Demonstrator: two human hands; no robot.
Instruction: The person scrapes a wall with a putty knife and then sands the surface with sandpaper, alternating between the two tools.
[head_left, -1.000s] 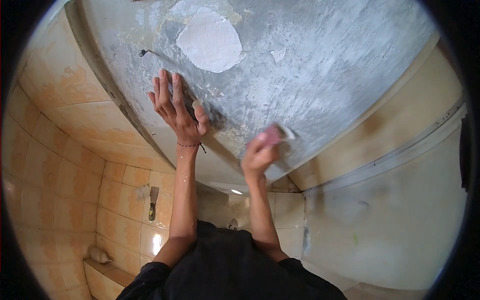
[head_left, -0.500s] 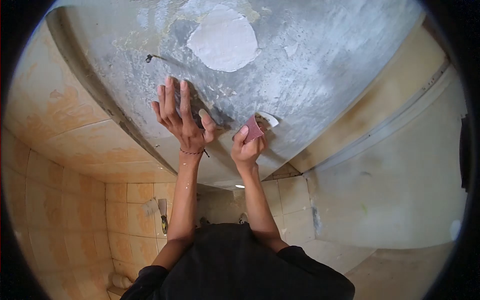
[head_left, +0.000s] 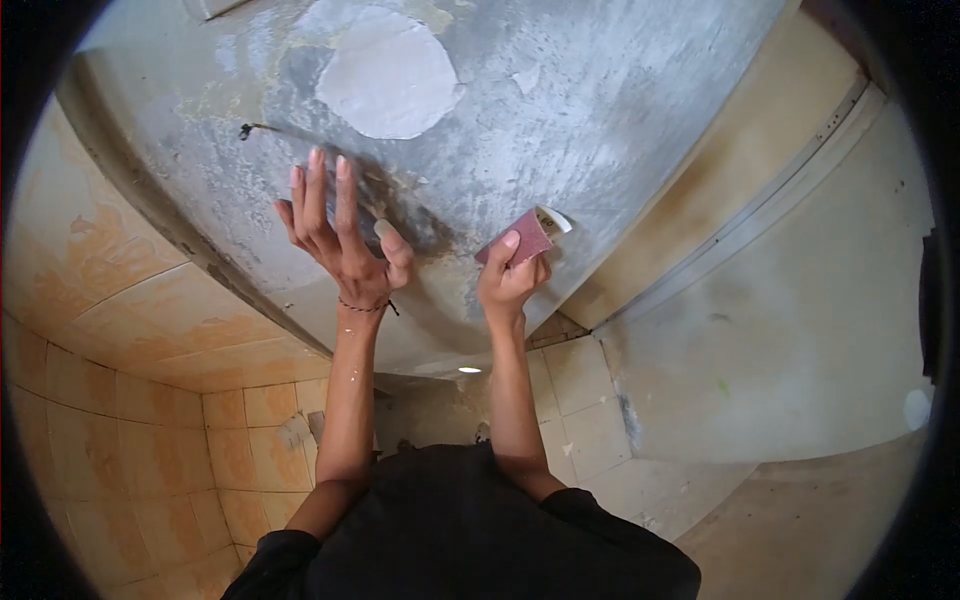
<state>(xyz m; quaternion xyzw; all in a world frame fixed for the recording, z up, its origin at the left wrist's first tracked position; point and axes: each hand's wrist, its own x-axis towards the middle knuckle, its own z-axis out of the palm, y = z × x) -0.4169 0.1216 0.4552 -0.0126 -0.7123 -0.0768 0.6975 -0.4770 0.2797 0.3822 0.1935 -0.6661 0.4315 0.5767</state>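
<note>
My left hand [head_left: 345, 245] has its fingers spread against the grey, mottled surface [head_left: 590, 110], with a thin cord bracelet at the wrist. To its right, my right hand [head_left: 512, 280] grips a folded piece of reddish sandpaper [head_left: 522, 241], thumb on the front. A curled end of the paper shows its pale back with dark print. Above the hands, a round white patch [head_left: 390, 75] marks the surface. A short dark wire [head_left: 246, 131] sticks out above my left hand.
Orange-patterned tiles [head_left: 150, 290] cover the wall at the left. Pale floor tiles [head_left: 585, 375] lie below the surface's edge. A scraper blade [head_left: 316, 425] shows partly behind my left forearm. A pale wall panel [head_left: 770, 340] stands at the right.
The view has shifted and turned slightly, so the white patch and wire appear farther left. My right hand and the sandpaper sit farther from my left hand, with the paper tilted differently.
</note>
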